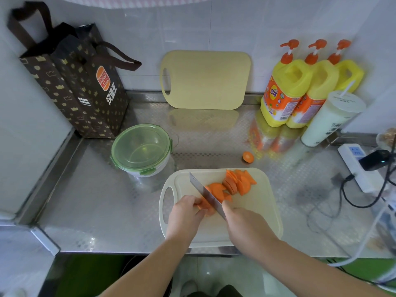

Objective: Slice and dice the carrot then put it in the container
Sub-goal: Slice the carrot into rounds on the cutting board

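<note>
Orange slices point(235, 183) lay piled on the board point(257, 211); right hand point(242, 221) gripped the knife point(203, 192), left hand point(186, 213) held the uncut carrot point(205, 205). Dicing and the lidded container point(141, 150) awaited.

Left hand point(186, 213) and right hand point(242, 221): both bare. Left forearm point(150, 260) and right forearm point(300, 260): uncovered along all of the length in view, down to the frame edge. Lower body, seen below the counter edge: I wear a dark, near-black garment point(218, 292) at bottom centre. Beside it is a rounded pale grey shape point(188, 287), possibly the toe of my footwear; it is too blurred to confirm.
</note>
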Motion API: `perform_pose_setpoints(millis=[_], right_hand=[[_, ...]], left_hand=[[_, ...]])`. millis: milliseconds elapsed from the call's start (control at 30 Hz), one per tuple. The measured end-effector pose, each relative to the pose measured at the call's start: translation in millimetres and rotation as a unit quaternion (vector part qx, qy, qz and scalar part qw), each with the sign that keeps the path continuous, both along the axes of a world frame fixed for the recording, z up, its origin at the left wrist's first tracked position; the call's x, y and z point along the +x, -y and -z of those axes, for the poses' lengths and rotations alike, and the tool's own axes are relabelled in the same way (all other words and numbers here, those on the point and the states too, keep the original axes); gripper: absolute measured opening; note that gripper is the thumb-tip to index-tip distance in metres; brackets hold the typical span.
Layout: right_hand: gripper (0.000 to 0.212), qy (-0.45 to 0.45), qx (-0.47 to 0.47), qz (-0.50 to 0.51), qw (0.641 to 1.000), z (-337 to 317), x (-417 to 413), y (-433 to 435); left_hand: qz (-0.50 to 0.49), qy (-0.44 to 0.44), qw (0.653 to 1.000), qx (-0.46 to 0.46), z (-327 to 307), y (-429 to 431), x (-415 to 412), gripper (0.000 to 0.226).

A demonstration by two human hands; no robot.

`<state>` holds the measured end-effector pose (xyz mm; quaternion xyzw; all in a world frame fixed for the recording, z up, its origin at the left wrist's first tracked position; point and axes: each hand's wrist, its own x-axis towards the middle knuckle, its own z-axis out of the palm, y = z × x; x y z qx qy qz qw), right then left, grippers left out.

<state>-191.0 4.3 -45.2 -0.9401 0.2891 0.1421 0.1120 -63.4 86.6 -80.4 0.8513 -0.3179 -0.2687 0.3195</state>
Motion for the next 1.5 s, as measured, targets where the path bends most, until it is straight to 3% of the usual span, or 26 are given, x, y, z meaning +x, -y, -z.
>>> perform_pose_setpoints(millis=[233,400,700,900,1033,1300,1367,1500], right_hand=[[0.051,-0.018,-0.009,-0.019,1.0,-2.0,0.2,-3.9],[0.048,-0.016,0.007,-0.021,1.0,-3.0,2.2,-5.9],[0.055,-0.031,0.002,-0.02,0.999,14.6,10.6,-8.6],[0.033,-0.014,0.039,0.027,0.999,26.7,10.4,1.5],[0.012,0.044,0.081,0.08,0.993,26.8,6.9,10.6],[0.043,0.037,-0.01,0.01,0.999,6.2,-1.2,1.4],[0.046,0.024,-0.027,-0.006,0.999,3.4,-2.2,-4.2],[0.05,0.012,-0.034,-0.02,0.999,1.1,-3.4,-10.8]], left_hand=[[0.002,-0.002,1.0,-0.009,3.9,-0.6,0.9,0.026],[-0.003,0.02,1.0,-0.012,11.3,-0.3,2.7,0.005],[0.006,0.055,0.998,0.013,21.6,-0.5,5.0,0.019],[0.013,0.049,0.999,0.008,19.6,-1.4,4.2,0.013],[0.017,0.039,0.999,0.0,18.9,-1.1,4.1,0.014],[-0.025,-0.007,0.999,-0.032,14.5,-4.3,-2.0,0.012],[-0.027,-0.012,0.999,-0.028,12.1,-4.1,-2.6,0.022],[-0.025,-0.001,0.999,-0.025,15.4,-2.9,-1.8,0.007]])
